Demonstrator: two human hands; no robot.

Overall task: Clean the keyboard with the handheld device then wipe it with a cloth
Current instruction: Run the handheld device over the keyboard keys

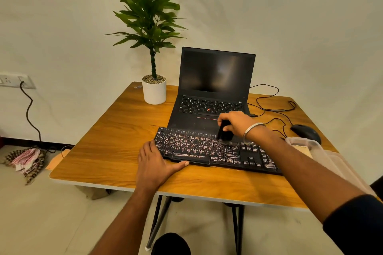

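Across the lower centre of the frame, the keyboard (215,151) runs left to right. Your right hand (235,123) grips the device (224,131) on its upper middle; dusty keys lie leftward. Your left hand (154,162), fingers flat, braces its left end.

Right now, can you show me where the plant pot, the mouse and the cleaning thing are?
plant pot (154,93): head view, front of its white wall.
mouse (306,132): head view, top of its black shell.
handheld device (224,133): head view, dark body below the right hand's fingers.
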